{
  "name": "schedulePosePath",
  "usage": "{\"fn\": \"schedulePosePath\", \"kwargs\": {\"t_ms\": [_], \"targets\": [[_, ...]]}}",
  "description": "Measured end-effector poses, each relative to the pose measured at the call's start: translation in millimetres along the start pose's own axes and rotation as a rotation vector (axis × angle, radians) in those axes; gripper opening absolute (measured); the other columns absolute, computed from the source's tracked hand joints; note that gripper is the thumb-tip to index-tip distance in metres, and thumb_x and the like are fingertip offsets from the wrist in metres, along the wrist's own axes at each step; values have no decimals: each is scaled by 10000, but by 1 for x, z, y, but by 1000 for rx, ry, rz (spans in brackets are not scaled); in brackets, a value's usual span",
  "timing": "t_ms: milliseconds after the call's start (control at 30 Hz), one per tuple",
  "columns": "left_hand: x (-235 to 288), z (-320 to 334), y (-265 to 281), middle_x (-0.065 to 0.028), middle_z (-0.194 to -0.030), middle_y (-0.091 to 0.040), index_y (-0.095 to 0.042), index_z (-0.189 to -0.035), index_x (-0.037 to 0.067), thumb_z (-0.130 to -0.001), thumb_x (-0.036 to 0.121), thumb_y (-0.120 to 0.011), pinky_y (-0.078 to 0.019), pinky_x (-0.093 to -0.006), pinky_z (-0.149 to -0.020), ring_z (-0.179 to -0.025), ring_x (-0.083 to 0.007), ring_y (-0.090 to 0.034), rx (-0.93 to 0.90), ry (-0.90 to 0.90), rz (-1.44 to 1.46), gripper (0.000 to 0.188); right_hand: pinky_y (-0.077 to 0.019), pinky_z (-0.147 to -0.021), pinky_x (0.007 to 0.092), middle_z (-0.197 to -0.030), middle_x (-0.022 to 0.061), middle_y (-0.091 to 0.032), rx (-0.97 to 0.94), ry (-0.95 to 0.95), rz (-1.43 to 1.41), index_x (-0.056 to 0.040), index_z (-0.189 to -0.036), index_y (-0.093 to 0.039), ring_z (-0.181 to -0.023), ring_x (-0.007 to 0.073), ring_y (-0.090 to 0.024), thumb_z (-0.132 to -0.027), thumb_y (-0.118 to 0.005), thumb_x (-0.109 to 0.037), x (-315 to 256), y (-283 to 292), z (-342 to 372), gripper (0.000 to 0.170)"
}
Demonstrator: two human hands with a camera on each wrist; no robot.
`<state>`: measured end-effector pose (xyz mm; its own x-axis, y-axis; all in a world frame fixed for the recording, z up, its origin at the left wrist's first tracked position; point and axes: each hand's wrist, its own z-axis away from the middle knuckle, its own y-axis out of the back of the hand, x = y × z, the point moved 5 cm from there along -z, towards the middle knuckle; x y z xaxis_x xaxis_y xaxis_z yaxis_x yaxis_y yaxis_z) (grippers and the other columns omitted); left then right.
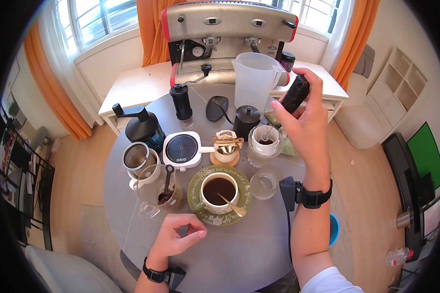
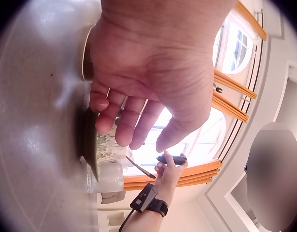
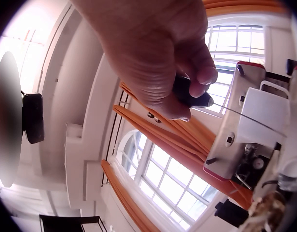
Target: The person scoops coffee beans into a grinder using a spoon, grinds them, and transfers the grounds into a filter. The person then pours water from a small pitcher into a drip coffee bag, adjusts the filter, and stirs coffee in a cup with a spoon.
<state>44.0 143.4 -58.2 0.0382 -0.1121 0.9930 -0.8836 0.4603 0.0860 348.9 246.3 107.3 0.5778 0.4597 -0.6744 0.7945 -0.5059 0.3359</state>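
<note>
My right hand (image 1: pixel 305 122) grips a black handheld milk frother (image 1: pixel 296 95), raised at the right of the table. The right wrist view shows its thin metal shaft (image 3: pixel 247 117) slanting away from the handle. Below it in the head view stands a small white cup (image 1: pixel 275 148) with dark liquid, set in a glass vessel. Nearest my left hand (image 1: pixel 178 234), which holds nothing and has loosely bent fingers, is a green lettered saucer (image 1: pixel 194 188). On it sit a cup (image 1: pixel 215 210) of dark coffee and a gold-coloured spoon (image 1: pixel 237 210).
A glass jug (image 1: pixel 146 193) with a black scoop stands left, near stacked cups. Behind are a round-plated ORIC scale (image 1: pixel 181 146), hand grinders (image 1: pixel 182 102), a drip-bag cup (image 1: pixel 225 155), a black kettle (image 1: pixel 247 119), a plastic pitcher (image 1: pixel 254 80) and an espresso machine (image 1: pixel 230 24).
</note>
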Motion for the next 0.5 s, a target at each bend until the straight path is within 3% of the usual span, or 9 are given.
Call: {"fn": "schedulePosePath", "kwargs": {"t_ms": [267, 333, 500], "targets": [[2, 0, 1, -38, -760, -710, -754, -863, 19, -872, 92, -796, -449, -268, -610, -648, -111, -577, -6, 7, -8, 85, -571, -666, 341, -951, 128, -730, -13, -2, 19, -178, -1433, -445, -733, 224, -735, -868, -785, -57, 0, 0, -1, 671], [0, 1, 2, -70, -811, -722, -760, -907, -38, -876, 64, -787, -485, -265, -656, -739, -131, -658, -41, 35, -20, 110, -577, -668, 342, -971, 131, -735, -12, -2, 29, -178, -1438, -439, -732, 225, -736, -862, -793, -59, 2, 1, 0, 687], [-1, 1, 3, -71, -810, -723, -759, -907, -40, -877, 49, -777, -488, -263, -661, -737, -130, -659, -42, 28, -32, 95, -577, -661, 343, -970, 131, -735, -3, 21, 20, -179, -1440, -437, -722, 227, -735, -857, -801, -67, 4, 2, -1, 696]]}}
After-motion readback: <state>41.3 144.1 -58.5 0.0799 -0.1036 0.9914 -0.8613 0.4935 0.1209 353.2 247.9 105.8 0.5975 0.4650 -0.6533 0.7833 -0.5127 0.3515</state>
